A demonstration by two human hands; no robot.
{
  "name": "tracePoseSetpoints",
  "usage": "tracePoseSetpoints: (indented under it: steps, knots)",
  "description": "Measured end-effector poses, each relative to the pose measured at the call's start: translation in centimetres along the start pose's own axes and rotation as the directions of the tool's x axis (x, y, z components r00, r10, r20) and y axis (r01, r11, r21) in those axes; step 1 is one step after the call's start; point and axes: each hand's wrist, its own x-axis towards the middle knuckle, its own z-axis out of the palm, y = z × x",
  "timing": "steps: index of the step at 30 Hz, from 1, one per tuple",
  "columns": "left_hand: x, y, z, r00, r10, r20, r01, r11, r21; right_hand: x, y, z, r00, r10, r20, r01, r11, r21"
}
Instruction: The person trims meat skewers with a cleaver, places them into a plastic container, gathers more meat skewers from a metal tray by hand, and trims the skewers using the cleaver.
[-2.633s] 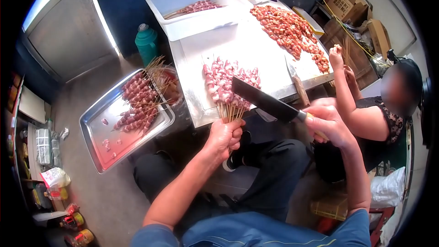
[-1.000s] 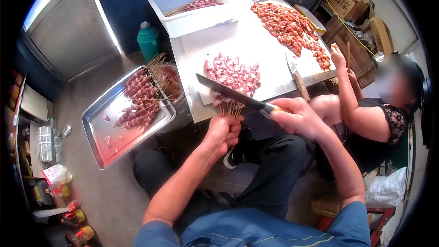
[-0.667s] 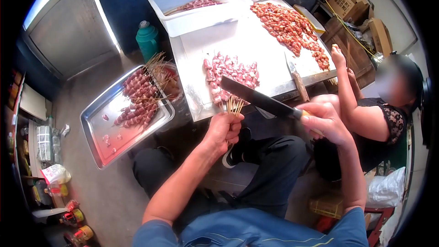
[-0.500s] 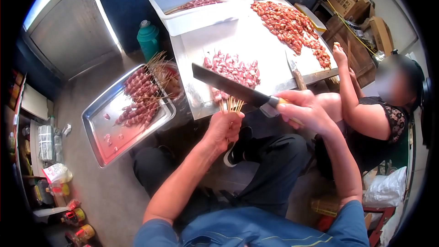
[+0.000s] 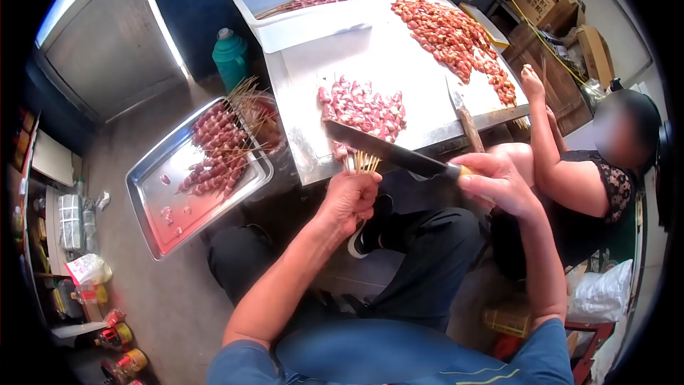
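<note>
My left hand (image 5: 350, 198) is closed around a bundle of bamboo skewers (image 5: 368, 162) at the table's near edge, their tips pointing up and away from me. In my right hand (image 5: 500, 184) is a long broad-bladed knife (image 5: 388, 151), gripped by its handle. The blade slants to the upper left, over or just behind the skewer tips; whether it touches them I cannot tell. Beyond it lies a pile of pinkish-red meat pieces (image 5: 367, 107) on the white table (image 5: 431, 114). Skewered meat (image 5: 217, 142) fills part of a metal tray (image 5: 146, 219) on my left.
A white plastic bin (image 5: 313, 34) with skewers stands at the back. Redder meat (image 5: 449, 36) spreads across the right side, near a second knife (image 5: 464, 117). A co-worker (image 5: 581, 185) sits at right. A teal flask (image 5: 229, 60) stands left of the table.
My right hand has moved right and slightly down with the knife, bringing the blade lower and nearer the skewer tips. My left hand stays almost in place.
</note>
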Motion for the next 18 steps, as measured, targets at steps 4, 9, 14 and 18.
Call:
tracePoseSetpoints:
  steps: [4, 9, 14, 18]
  knots:
    - [0.0, -0.1, -0.2, 1.000, -0.003, -0.002, 0.003, 1.000, -0.003, 2.2, 0.6, 1.8, 1.000, -0.005, 0.027, 0.007, 0.997, -0.076]
    - [0.3, -0.3, -0.1, 1.000, -0.011, -0.014, 0.010, 1.000, -0.029, -1.7, 2.1, -1.2, 0.996, 0.079, -0.042, -0.076, 0.996, 0.054]
    - [0.2, -0.3, 0.5, 0.999, 0.005, -0.044, -0.004, 1.000, 0.024, -2.2, 1.4, -0.9, 0.986, 0.020, -0.164, 0.002, 0.991, 0.132]
    - [0.2, -0.5, 0.5, 0.996, 0.016, -0.085, -0.013, 0.999, 0.034, 0.8, 1.0, 0.8, 0.957, -0.051, -0.285, 0.122, 0.964, 0.236]
